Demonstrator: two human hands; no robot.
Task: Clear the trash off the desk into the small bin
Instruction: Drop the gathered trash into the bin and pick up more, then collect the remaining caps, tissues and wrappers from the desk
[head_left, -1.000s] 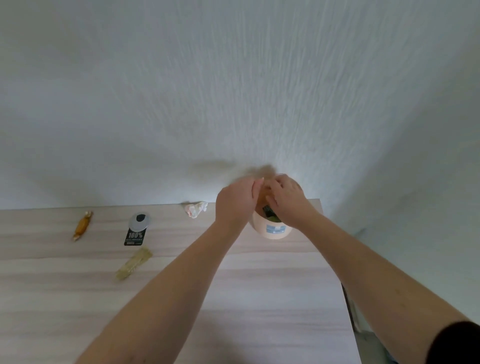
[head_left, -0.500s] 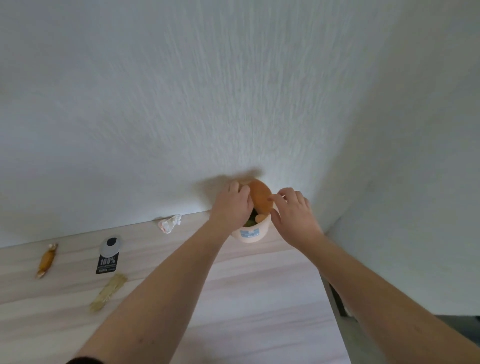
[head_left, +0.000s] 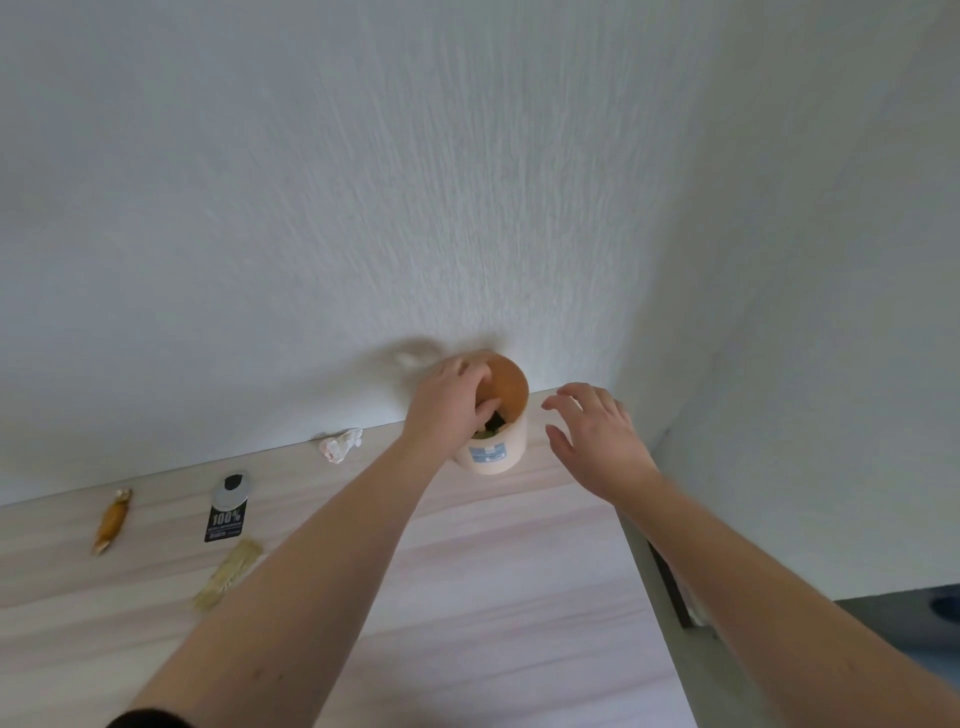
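Observation:
The small cream bin (head_left: 491, 449) with an orange inside stands at the desk's back right corner, against the wall. Dark green trash (head_left: 496, 422) shows inside it. My left hand (head_left: 449, 408) lies over the bin's left rim with its fingertips down inside the mouth; what they grip is hidden. My right hand (head_left: 597, 434) hovers just right of the bin with fingers spread, holding nothing. On the desk to the left lie a crumpled white paper (head_left: 338, 446), a black "100%" tag (head_left: 227, 509), an orange candy wrapper (head_left: 111, 521) and a pale yellow wrapper (head_left: 228, 572).
The light wooden desk (head_left: 467, 597) ends at its right edge just beyond the bin, with a gap down to the floor (head_left: 914, 629). White textured walls (head_left: 467, 182) close in behind and on the right.
My right hand has let go of the bin's mouth and drawn off to the right, opening. My left hand has pushed its fingers deeper into the bin.

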